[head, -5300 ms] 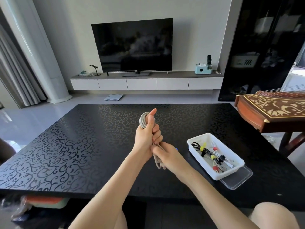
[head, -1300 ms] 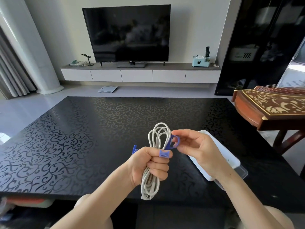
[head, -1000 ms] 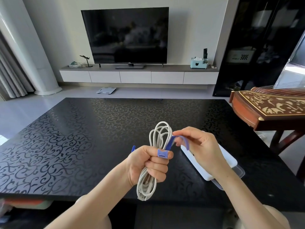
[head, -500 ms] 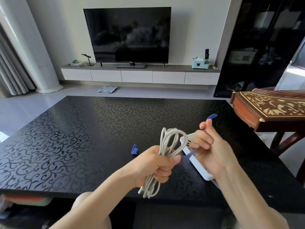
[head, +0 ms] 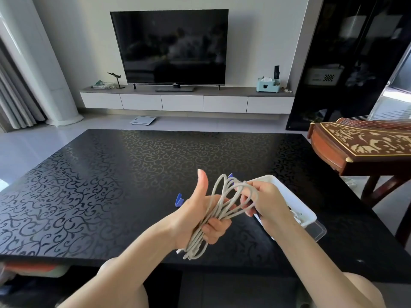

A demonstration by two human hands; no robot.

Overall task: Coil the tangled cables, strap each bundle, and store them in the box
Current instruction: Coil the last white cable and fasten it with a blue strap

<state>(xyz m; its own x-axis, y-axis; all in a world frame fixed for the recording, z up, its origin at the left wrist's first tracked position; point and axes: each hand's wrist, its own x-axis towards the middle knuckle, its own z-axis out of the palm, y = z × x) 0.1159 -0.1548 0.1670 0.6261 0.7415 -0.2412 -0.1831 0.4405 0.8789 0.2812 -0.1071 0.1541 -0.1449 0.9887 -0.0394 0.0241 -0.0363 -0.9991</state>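
Note:
My left hand grips a coiled grey cable at its middle, thumb pointing up, above the near part of the black table. My right hand reaches into the coil's upper loops with curled fingers and holds a blue strap. One strap tip shows behind the loops, another bit under the fingers. A second blue strap lies on the table left of my left hand. The white box sits behind my right hand, mostly hidden.
A clear lid lies under the box near the table's right edge. A carved wooden instrument on legs stands to the right of the table. A TV and a low cabinet are at the far wall.
The blue strap no longer sits round the bundle. My right hand pulled it out to the right, then came back into the cable's upper loops. My left thumb has lifted off the coil.

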